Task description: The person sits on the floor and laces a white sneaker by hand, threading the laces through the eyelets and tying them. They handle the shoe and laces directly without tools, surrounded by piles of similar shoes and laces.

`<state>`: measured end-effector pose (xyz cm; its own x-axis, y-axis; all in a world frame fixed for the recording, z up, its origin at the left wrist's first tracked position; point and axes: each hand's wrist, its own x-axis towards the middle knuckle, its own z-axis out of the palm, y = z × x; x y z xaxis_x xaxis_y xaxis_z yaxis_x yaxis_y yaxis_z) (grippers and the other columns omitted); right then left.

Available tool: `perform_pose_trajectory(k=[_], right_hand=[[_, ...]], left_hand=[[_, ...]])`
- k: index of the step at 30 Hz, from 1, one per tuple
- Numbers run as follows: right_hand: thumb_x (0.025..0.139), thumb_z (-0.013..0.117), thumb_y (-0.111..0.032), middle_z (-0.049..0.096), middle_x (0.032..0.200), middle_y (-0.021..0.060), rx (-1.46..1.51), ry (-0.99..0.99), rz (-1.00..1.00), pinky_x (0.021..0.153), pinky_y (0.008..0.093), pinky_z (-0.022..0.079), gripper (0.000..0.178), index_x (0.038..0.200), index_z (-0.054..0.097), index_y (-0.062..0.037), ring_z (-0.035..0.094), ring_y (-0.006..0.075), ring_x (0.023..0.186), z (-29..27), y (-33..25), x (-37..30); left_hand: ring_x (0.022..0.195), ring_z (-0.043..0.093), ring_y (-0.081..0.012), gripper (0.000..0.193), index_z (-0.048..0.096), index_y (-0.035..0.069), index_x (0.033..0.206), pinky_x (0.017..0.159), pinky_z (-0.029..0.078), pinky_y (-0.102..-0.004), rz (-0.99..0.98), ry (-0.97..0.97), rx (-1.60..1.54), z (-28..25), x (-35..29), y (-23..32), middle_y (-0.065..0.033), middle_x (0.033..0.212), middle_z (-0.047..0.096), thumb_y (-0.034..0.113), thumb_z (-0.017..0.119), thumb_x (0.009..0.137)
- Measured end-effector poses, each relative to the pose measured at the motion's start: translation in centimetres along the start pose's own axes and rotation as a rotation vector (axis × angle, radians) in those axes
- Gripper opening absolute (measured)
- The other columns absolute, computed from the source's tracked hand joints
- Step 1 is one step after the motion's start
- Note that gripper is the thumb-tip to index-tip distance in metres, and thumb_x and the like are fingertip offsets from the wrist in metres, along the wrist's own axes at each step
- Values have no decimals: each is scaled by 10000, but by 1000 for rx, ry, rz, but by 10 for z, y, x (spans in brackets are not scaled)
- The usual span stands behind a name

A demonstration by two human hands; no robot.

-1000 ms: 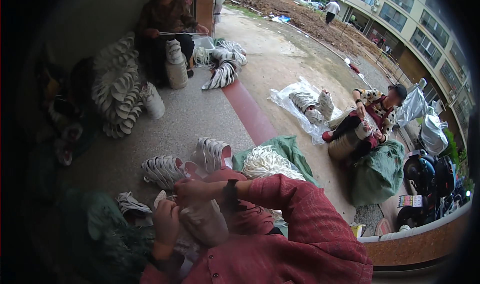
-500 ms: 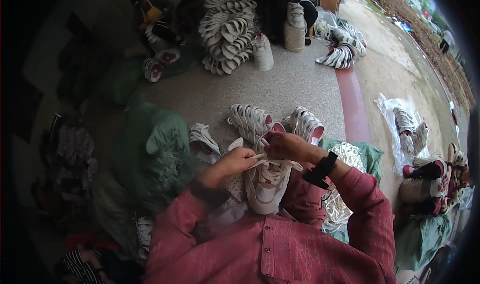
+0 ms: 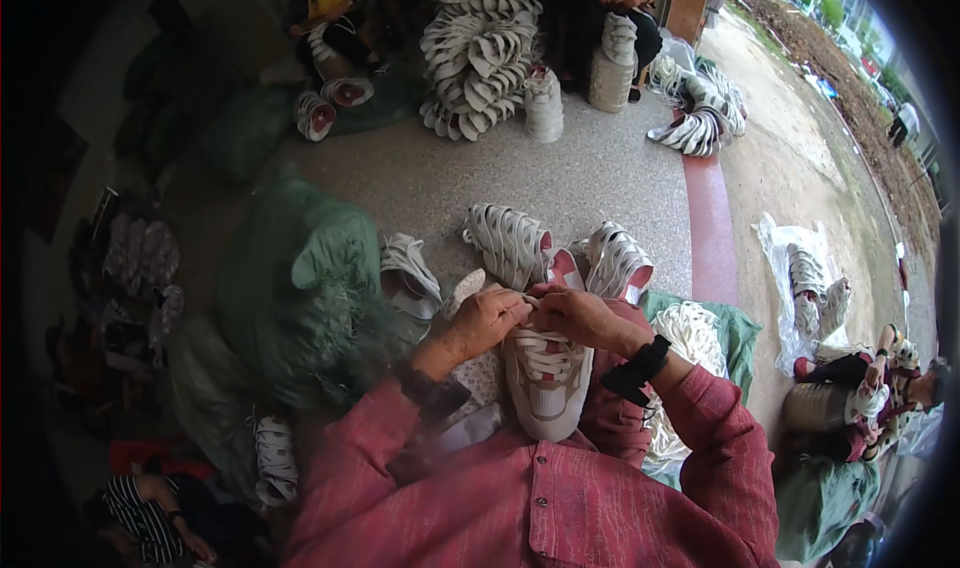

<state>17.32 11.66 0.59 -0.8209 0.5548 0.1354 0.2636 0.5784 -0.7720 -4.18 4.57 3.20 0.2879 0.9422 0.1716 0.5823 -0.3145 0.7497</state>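
A white and beige shoe upper (image 3: pixel 546 400) rests on my lap with its toe toward me. White shoelace (image 3: pixel 545 354) criss-crosses its front. My left hand (image 3: pixel 486 320) and my right hand (image 3: pixel 580 318) meet over the far end of the lacing, fingers pinched and almost touching. A bit of lace shows at the left fingertips; what lies between the right fingers is mostly hidden. Just beyond my hands stand two rows of nested white uppers, one on the left (image 3: pixel 508 240) and one on the right (image 3: pixel 618 260), with dark red linings.
A green sack (image 3: pixel 300 298) bulges at the left, near a loose upper (image 3: pixel 408 273). White laces (image 3: pixel 692 334) heap on green plastic beside my right arm. Tall stacked uppers (image 3: pixel 480 58) stand ahead, near seated people. Another person (image 3: pixel 885 398) works at the right.
Both hands have drawn together over the top of the lacing. The lace ends that stretched across the shoe upper no longer show there. My view has shifted slightly.
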Motion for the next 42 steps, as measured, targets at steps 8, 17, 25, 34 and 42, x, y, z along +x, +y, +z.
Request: perform_pose_trajectory(k=[8, 17, 25, 34, 42], right_hand=[[815, 636, -84, 650, 971, 144, -20, -20, 180, 731, 399, 517, 79, 873, 683, -60, 647, 303, 863, -53, -2, 16], [936, 627, -161, 577, 968, 53, 241, 277, 304, 737, 316, 468, 146, 982, 667, -29, 564, 165, 854, -81, -16, -28], [963, 609, -255, 584, 995, 58, 277, -11, 114, 857, 318, 453, 258, 1060, 677, -27, 578, 190, 980, -53, -31, -45], [940, 635, -172, 585, 982, 51, 306, 62, 179, 843, 301, 442, 173, 1056, 669, -49, 573, 185, 965, -36, -26, -45], [977, 603, -225, 589, 909, -6, 736, 110, 382, 805, 251, 453, 193, 1050, 639, -51, 566, 92, 897, -31, -19, -53]], left_hand=[[770, 641, -254, 227, 662, 20, 874, 725, 498, -370, -82, 19, -57, -1, -15, 5, -104, 807, 662, 241, 636, 916], [842, 654, -303, 255, 614, 37, 906, 760, 515, -384, 124, 39, 298, -3, -13, 51, -105, 890, 651, 228, 733, 786], [900, 624, -245, 166, 635, 43, 768, 803, 492, -336, -120, -26, -152, -7, -10, 24, -67, 926, 642, 162, 747, 796], [887, 544, -205, 133, 679, 57, 769, 795, 435, -326, 71, -21, -50, -15, -44, 28, -39, 858, 604, 158, 753, 813], [794, 567, -221, 110, 670, 27, 866, 729, 457, -339, -40, 40, -185, -16, -33, 38, -67, 844, 610, 122, 719, 837]])
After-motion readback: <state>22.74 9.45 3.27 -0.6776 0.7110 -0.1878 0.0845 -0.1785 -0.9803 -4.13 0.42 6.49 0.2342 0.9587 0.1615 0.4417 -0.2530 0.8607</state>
